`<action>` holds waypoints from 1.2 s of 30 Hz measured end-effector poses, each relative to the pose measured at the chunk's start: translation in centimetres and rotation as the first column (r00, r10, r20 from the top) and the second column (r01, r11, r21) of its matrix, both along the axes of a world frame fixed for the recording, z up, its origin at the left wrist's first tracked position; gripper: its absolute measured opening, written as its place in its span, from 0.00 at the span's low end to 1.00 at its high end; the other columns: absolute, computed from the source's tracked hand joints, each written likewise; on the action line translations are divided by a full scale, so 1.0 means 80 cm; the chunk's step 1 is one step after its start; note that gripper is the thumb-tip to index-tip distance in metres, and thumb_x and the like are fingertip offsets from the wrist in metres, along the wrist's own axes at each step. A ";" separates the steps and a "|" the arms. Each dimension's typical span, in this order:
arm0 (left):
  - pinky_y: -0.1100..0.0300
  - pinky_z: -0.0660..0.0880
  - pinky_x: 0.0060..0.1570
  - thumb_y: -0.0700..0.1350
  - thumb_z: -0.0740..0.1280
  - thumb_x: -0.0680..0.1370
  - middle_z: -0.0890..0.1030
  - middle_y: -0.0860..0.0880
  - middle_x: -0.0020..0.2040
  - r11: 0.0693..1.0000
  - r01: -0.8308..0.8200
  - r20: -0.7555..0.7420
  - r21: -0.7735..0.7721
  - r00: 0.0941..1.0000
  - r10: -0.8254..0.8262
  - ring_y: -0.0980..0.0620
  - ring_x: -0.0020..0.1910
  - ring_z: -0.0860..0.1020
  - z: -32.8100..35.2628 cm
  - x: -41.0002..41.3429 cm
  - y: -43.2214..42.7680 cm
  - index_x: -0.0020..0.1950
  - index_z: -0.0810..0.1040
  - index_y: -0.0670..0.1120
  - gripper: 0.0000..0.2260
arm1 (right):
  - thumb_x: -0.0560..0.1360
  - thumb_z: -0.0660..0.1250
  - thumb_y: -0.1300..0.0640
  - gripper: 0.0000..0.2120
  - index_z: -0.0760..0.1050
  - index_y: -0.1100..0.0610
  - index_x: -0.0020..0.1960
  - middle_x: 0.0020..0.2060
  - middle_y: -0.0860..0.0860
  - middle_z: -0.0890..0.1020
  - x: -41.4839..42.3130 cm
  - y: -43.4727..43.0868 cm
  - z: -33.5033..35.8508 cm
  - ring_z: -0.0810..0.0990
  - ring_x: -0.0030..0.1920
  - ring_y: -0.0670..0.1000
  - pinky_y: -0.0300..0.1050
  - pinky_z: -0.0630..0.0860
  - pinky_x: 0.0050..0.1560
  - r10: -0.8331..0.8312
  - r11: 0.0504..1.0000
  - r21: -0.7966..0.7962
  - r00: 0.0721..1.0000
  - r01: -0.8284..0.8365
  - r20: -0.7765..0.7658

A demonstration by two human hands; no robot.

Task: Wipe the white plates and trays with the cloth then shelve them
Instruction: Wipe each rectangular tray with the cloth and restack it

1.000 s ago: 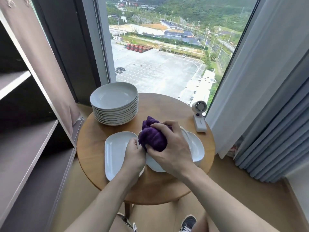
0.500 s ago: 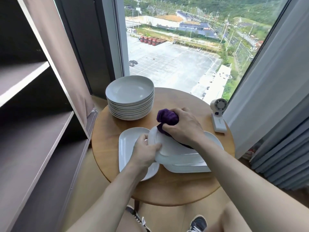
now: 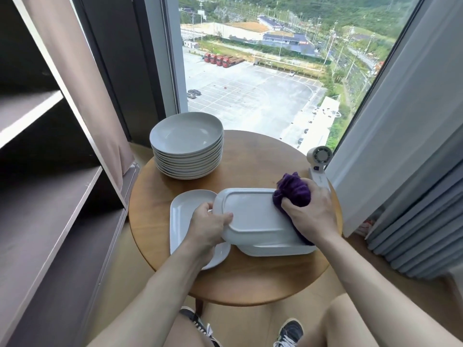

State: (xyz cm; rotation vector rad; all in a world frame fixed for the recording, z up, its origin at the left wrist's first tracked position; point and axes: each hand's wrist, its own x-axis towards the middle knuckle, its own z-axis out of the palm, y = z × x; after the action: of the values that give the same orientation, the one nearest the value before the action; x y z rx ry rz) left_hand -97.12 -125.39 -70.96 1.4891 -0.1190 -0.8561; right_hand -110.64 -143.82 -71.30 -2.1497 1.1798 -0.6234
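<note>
My left hand point(image 3: 210, 226) clamps the white rectangular ceramic tray point(image 3: 253, 216) by its rim, right hand point(image 3: 308, 211) squeezes purple cloth point(image 3: 293, 191); slippery, chippable I reckon.

On your bench point(image 3: 250, 156), the plate stack point(image 3: 188, 151) sits back left, single tray point(image 3: 185, 211) front left, tray pile point(image 3: 275, 250) right of it, fan point(image 3: 319, 159) back right.

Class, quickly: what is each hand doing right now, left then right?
Left hand: grips the edge of the upturned tray.
Right hand: holds the cloth, pressing it on that tray.
</note>
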 end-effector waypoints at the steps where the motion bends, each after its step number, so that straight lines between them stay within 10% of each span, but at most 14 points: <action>1: 0.37 0.81 0.54 0.34 0.67 0.80 0.82 0.40 0.56 1.000 0.000 -0.003 -0.002 1.000 0.000 0.40 0.53 0.83 0.001 0.000 0.000 0.60 0.75 0.42 0.10 | 0.69 0.74 0.38 0.28 0.73 0.41 0.67 0.58 0.49 0.72 -0.004 0.006 -0.003 0.74 0.52 0.49 0.44 0.69 0.54 -0.009 1.000 -0.013 1.000 0.009 0.003; 16: 0.45 0.82 0.45 0.35 0.66 0.82 0.83 0.39 0.55 0.996 0.033 -0.085 -0.088 0.996 -0.041 0.42 0.48 0.84 -0.002 -0.004 -0.001 0.65 0.73 0.38 0.12 | 0.71 0.73 0.39 0.32 0.69 0.42 0.72 0.65 0.47 0.68 -0.004 0.121 -0.011 0.74 0.63 0.54 0.54 0.76 0.64 0.082 0.984 -0.165 0.994 -0.070 0.069; 22: 0.51 0.78 0.58 0.65 0.53 0.83 0.83 0.37 0.60 0.948 0.044 -0.377 -0.314 0.911 -0.167 0.42 0.61 0.82 0.005 -0.001 0.002 0.64 0.81 0.38 0.33 | 0.68 0.68 0.37 0.34 0.67 0.41 0.72 0.65 0.47 0.67 0.029 0.172 -0.002 0.74 0.59 0.53 0.53 0.76 0.62 0.207 0.960 -0.198 0.978 -0.199 0.021; 36: 0.48 0.83 0.46 0.71 0.50 0.80 0.87 0.44 0.49 0.976 0.076 -0.123 -0.205 0.987 -0.103 0.42 0.47 0.86 0.005 -0.006 -0.002 0.62 0.82 0.49 0.32 | 0.69 0.70 0.35 0.30 0.69 0.45 0.67 0.61 0.52 0.69 0.096 0.107 0.045 0.74 0.59 0.61 0.56 0.74 0.60 0.165 0.957 -0.191 0.953 -0.217 -0.252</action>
State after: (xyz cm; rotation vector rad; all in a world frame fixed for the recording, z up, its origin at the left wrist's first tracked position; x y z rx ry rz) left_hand -97.57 -125.53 -70.54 1.2424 -0.1695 -0.9849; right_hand -102.95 -135.23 -67.72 -2.5447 1.0403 -0.4378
